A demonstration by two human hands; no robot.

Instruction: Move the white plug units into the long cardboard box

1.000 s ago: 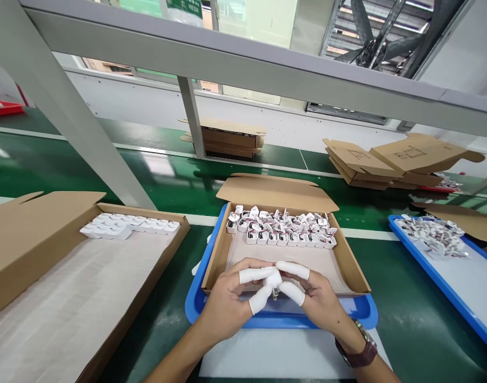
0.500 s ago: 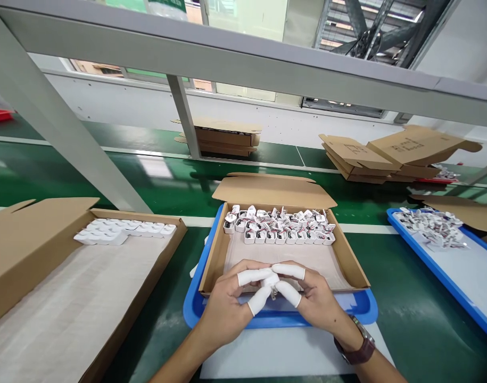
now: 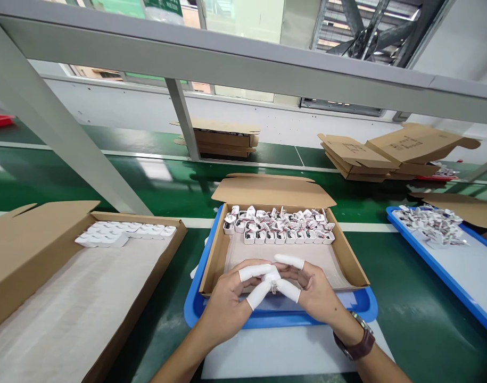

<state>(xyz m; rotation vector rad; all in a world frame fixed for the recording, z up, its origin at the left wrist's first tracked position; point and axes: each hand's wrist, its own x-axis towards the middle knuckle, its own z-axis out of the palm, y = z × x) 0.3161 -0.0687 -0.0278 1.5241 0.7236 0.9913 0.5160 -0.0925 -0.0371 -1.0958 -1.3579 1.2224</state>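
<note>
Both my hands pinch one small white plug part (image 3: 272, 279) with metal prongs, held over the near edge of a shallow cardboard box (image 3: 349, 260). My left hand (image 3: 227, 306) grips it with thumb and forefinger in white finger cots. My right hand (image 3: 313, 292), a watch on its wrist, presses it from the other side, its forefinger lifted a little. At the box's far end lie several rows of white parts (image 3: 279, 226) with red wires. The box rests on a blue tray (image 3: 366, 306).
At the left an open cardboard box (image 3: 87, 314) holds a row of finished white plugs (image 3: 123, 234). To the right another blue tray (image 3: 459, 276) carries loose parts. Flattened cartons (image 3: 387, 154) lie across the green belt. A grey frame post (image 3: 67, 133) slants overhead.
The hands stay together on the part. The right forefinger has lifted slightly. The view has shifted a little.
</note>
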